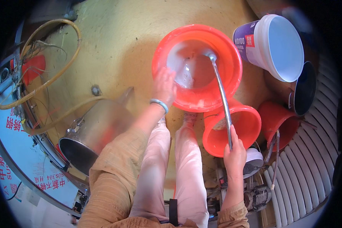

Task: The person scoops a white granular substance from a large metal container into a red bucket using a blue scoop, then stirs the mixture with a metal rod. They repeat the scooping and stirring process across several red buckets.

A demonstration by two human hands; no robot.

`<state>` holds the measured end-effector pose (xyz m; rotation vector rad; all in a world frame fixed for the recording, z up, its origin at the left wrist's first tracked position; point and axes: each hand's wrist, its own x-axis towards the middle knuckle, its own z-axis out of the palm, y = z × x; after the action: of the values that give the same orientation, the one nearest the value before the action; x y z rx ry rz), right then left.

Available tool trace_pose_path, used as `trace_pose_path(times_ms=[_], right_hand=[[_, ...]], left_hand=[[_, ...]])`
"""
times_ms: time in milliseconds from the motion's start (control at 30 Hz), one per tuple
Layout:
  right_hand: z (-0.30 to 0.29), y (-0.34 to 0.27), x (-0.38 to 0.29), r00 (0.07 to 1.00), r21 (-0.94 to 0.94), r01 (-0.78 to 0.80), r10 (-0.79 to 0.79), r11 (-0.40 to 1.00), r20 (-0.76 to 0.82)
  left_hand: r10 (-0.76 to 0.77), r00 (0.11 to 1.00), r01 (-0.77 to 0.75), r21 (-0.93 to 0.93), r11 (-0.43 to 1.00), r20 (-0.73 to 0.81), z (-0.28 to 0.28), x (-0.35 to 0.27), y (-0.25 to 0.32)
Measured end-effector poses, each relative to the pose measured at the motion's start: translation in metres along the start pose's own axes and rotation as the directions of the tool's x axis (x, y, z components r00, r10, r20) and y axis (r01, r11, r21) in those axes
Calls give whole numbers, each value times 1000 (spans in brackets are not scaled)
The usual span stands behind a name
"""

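A wide red plastic basin (199, 106) stands on the floor before my feet, with cloudy whitish liquid (188, 75) and a few bubbles inside. My right hand (236, 151) grips the end of a long metal handle, apparently a ladle (223, 98); its head lies at the liquid inside the basin, partly lost in glare. Over the basin's left rim is my left hand (164, 87), blurred, palm down, fingers extended and holding nothing. Whether it touches the rim is unclear. A bracelet (159, 105) circles the left wrist.
A red bucket (246, 114) stands beside my right leg, another red bucket (276, 114) farther right. At upper right is a white-rimmed plastic pail (285, 48), near a dark-mouthed metal pot (309, 88). To the left are a large metal pot (102, 122) and a looped yellowish hose (77, 54).
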<state>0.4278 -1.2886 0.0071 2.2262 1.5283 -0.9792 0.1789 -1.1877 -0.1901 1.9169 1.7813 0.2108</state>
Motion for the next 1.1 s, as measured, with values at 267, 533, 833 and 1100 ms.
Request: trace_pose_path(times_ms=[267,533,833,1100], right_hand=[[10,10,53,993,111,65,-53,992,-109],[18,21,92,999,172,35,-28,984,-45],[-13,25,107,989,273,-81,44,959,140],[-25,30,141,983,-44,23,-15,999,183]], left_hand=[[-223,714,-45,361,932,664,78,71,2],[-350,745,-216,702,679,568,142,98,-24],[-103,562,215,-25,976,821,155,69,58],[-32,815,190,-215,958,578,106,-23,158]])
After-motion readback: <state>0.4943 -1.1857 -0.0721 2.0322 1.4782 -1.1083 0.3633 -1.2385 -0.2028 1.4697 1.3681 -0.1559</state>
